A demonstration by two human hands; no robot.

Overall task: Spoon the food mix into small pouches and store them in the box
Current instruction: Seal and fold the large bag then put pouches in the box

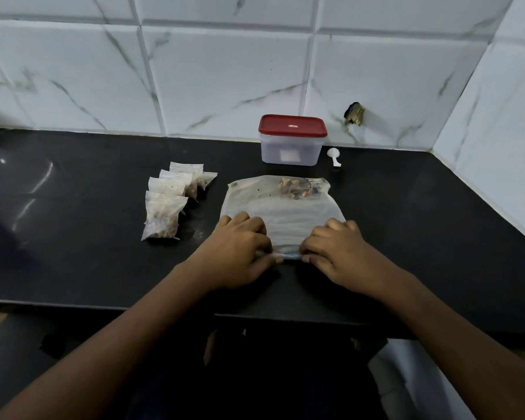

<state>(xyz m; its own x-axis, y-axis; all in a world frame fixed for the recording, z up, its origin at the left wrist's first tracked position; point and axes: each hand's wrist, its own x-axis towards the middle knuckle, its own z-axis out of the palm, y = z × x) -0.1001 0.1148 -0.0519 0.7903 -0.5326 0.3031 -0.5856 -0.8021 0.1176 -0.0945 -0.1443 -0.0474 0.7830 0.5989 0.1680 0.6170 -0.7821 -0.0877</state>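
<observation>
Head view: both hands pinch the near edge of the large bag (281, 213), which lies flat on the black counter (73, 237).

The left hand (240, 253) and right hand (343, 253) have fingers curled on that edge, thumbs close together. The food mix (297, 187) sits bunched at the bag's far end. Several filled small pouches (170, 201) lie in an overlapping row just left. Behind stands the clear box (291, 150), red lid (292, 125) on, contents unclear. A white spoon (334, 156) lies beside it.
</observation>
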